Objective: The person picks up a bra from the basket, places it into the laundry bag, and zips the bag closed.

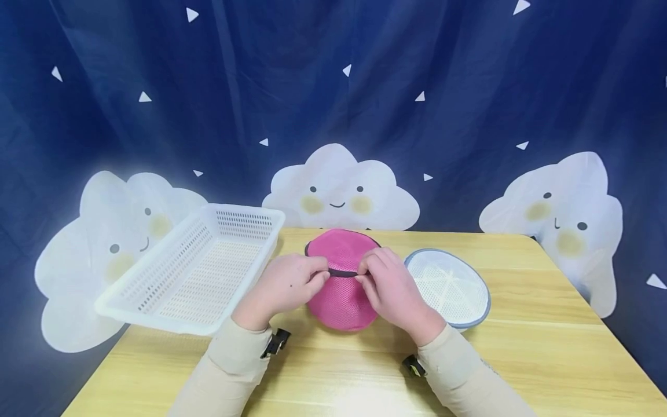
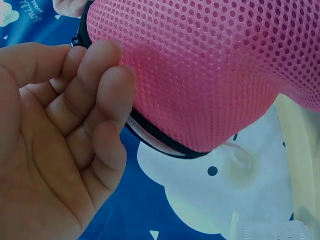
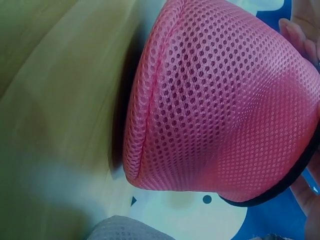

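Observation:
A pink mesh laundry bag [image 1: 344, 307] with a black zipper edge stands on the table in the middle of the head view. My left hand [image 1: 292, 284] pinches the zipper edge at its left side. From the other side, my right hand [image 1: 391, 289] pinches the same black strip a short way off. In the left wrist view, a zipper pull [image 2: 76, 42] shows by the left fingertips, and part of the black edge gapes below them. Mesh cloth [image 3: 210, 100] fills much of the right wrist view, with only parts of hands showing at the right border.
Left of the bag is a white slotted plastic basket [image 1: 260, 263]. Just right of my right hand lies a round white mesh bag [image 1: 458, 289] with a blue-grey rim. A wooden table [image 1: 542, 336] bears them. Behind hangs a dark blue curtain [image 1: 312, 58] with clouds.

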### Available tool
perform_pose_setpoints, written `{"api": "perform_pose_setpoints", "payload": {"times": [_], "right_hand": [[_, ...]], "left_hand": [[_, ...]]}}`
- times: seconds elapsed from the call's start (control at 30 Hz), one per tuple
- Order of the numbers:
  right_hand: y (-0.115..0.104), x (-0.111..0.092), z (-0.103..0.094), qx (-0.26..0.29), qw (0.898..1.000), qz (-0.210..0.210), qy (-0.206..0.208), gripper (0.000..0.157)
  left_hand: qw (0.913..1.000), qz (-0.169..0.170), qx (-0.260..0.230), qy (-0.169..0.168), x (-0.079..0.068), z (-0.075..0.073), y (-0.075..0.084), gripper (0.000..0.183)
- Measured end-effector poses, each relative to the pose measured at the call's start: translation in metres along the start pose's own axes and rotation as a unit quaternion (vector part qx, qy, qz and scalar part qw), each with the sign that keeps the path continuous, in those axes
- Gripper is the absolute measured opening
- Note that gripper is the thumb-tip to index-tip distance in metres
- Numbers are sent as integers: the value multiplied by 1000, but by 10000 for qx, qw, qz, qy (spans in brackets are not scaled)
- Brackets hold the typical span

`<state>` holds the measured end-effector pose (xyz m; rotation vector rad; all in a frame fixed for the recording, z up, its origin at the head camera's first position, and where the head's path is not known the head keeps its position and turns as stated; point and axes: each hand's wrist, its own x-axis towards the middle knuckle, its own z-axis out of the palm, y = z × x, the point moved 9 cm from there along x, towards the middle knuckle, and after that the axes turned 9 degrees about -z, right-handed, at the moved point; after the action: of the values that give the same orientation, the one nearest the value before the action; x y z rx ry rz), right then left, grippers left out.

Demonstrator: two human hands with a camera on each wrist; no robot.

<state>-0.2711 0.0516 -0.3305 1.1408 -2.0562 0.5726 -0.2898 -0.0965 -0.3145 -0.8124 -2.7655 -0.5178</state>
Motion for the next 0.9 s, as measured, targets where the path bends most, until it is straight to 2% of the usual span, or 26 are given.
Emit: {"api": "perform_pose_setpoints", "payload": {"times": [0.23,0.4,0.67,0.9], "right_hand": [[3,-1,-1,36,9999,82,86,13],[2,-2,1,32,9999,79,81,14],[-3,-1,4,-14,10000,-45,56,15],[-11,1,1,-40,9993,-265,270,18]], "left_hand": [[10000,13,-15,-18,1,0,0,26],[9998,146,-137,-40,0,0,6,26],[9987,500,-100,27,0,3,16,29],[9982,595,-76,-20,-1,7,17,30]]}}
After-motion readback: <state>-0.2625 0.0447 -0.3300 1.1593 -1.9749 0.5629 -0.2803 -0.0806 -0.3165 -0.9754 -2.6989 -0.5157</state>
